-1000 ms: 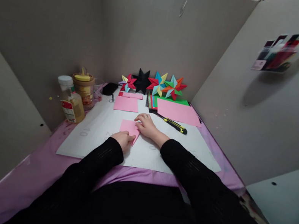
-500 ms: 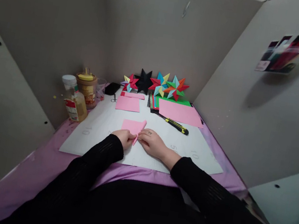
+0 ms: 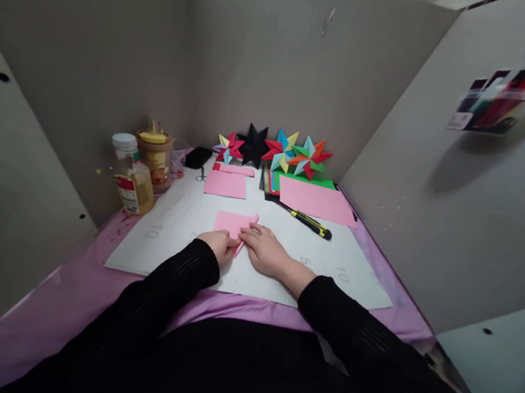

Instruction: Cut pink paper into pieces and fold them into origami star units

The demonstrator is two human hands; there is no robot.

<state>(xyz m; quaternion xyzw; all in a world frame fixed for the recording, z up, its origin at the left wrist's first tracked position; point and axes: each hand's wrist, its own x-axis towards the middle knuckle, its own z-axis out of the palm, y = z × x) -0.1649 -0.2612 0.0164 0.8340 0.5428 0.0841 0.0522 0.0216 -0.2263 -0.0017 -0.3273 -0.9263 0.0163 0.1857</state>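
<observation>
A square of pink paper point(image 3: 229, 220) lies on the white board in front of me, its right edge turned up into a narrow fold. My left hand point(image 3: 218, 245) is closed at the paper's lower part, thumb and fingers gripping it near the fold. From the right, my right hand point(image 3: 264, 249) lies palm down with its fingers stretched across the folded edge, pressing on it. A ring shows on one of its fingers. The fold's top end sticks out beyond the fingertips; its middle is hidden under them.
The white board point(image 3: 171, 255) bears pencilled numbers. Beyond the paper are a pink sheet point(image 3: 226, 185), a larger pink sheet point(image 3: 317, 201), a yellow-black cutter knife point(image 3: 311, 223) and small scissors point(image 3: 201, 175). A glue bottle point(image 3: 135, 184) and jar point(image 3: 155, 157) stand left; several paper stars point(image 3: 254, 145) line the back.
My right hand's fingers have slid a little left, over the folded edge, and lie flatter on it. The left hand keeps its grip. The whole view has shifted slightly.
</observation>
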